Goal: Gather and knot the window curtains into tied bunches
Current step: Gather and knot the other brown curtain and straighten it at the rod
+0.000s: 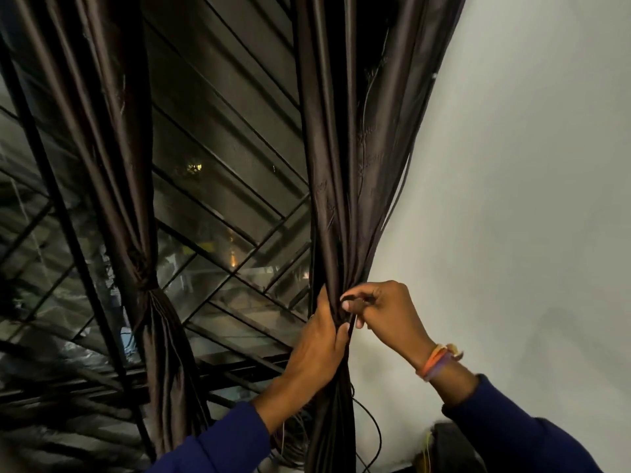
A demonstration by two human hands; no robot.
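Between both hands, the right curtain point(345, 186) is bunched: left hand point(319, 346) fingers wrap it, right hand point(382, 312) fingers pinch its folds; left of them hangs the knotted curtain point(150, 288).

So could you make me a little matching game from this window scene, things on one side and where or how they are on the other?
Things:
1. left curtain
2. right curtain
3. wristbands
4. wall

States:
A. on the right wrist
B. pale, beside the window
C. already knotted
D. gathered in both hands, no knot yet

Pairs: 1-C, 2-D, 3-A, 4-B
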